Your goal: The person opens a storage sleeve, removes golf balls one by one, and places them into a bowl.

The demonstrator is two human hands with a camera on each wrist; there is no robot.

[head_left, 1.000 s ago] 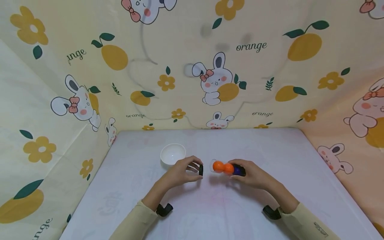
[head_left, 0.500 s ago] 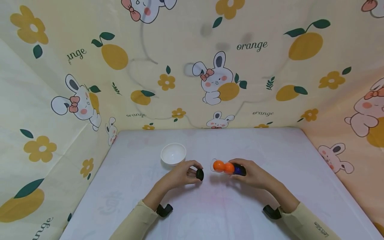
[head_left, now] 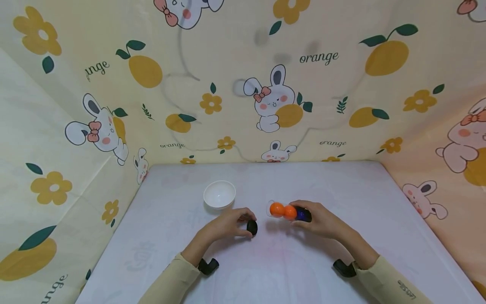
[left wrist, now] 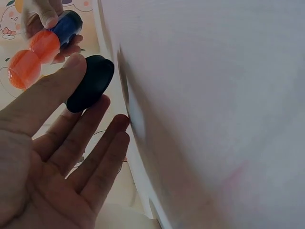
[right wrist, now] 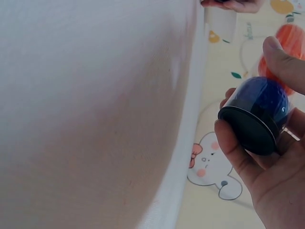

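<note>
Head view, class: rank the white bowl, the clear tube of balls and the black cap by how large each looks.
1. white bowl
2. clear tube of balls, partly hidden by the right hand, so close to the bowl
3. black cap, pinched by the left hand

Sleeves: long, pale beige, on both forearms, ending at the wrists.
Right sleeve marking: small dark lettering near the cuff, too small to read.
Wrists: a black device on each, probably the camera mounts.
Hands point(head_left: 224, 223) point(head_left: 322, 219): bare.
</note>
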